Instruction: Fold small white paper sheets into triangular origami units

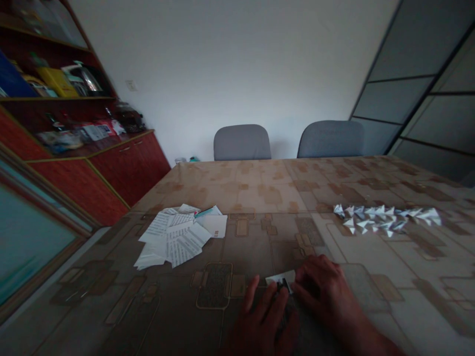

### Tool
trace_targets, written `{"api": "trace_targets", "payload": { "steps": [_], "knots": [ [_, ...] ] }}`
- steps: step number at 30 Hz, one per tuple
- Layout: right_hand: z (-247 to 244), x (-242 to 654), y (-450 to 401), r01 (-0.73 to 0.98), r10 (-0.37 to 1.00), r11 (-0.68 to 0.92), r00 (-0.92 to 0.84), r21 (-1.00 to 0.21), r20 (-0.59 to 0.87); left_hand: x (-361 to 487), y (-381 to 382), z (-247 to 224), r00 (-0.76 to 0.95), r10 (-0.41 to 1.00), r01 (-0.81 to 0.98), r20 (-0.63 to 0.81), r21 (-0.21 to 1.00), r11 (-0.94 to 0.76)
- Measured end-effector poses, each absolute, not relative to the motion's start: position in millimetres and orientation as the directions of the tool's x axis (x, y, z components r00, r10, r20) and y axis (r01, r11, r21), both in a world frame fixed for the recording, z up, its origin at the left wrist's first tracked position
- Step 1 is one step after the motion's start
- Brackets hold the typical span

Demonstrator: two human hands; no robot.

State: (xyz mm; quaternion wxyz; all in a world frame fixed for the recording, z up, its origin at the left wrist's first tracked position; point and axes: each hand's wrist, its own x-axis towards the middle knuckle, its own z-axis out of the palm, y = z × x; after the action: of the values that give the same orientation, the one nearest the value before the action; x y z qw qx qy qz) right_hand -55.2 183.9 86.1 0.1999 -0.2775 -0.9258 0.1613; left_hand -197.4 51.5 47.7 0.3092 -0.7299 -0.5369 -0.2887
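Lower centre: left hand (265,319), fingers spread, on small paper (281,278); right hand (323,284) curled at its edge, grip unclear. Likely folding; next crease needs aligned edges.

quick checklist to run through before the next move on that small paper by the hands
1. Left hand at the small paper: ok, fingertips at its near side.
2. Right hand at the paper: ok, fingers by its right end.
3. Whole paper visible: not ok, fingers cover part.
4. Edges lined up: cannot tell, too small and partly hidden.
5. Printed sheets apart from the hands: ok, piled to the left.
6. Folded pieces apart from the hands: ok, off to the right.
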Motion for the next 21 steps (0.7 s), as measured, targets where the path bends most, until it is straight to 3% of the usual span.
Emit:
{"api": "trace_targets", "payload": {
  "steps": [4,12,21],
  "knots": [
    [80.1,-59.7,179.8,0.509,0.603,0.782,-0.764,-0.359,0.229,-200.9,51.5,52.7,0.244,0.583,0.961,0.775,-0.111,-0.254],
    [81.8,-56.6,184.3,0.514,0.606,0.774,-0.77,-0.37,0.199,-225.7,29.1,54.4,0.307,0.68,0.947,0.665,-0.14,-0.291],
    [74.6,-76.0,158.9,0.513,0.632,0.772,-0.683,-0.375,0.367,-228.7,24.7,54.7,0.382,0.734,0.924,0.561,-0.229,-0.306]
  ]
}}
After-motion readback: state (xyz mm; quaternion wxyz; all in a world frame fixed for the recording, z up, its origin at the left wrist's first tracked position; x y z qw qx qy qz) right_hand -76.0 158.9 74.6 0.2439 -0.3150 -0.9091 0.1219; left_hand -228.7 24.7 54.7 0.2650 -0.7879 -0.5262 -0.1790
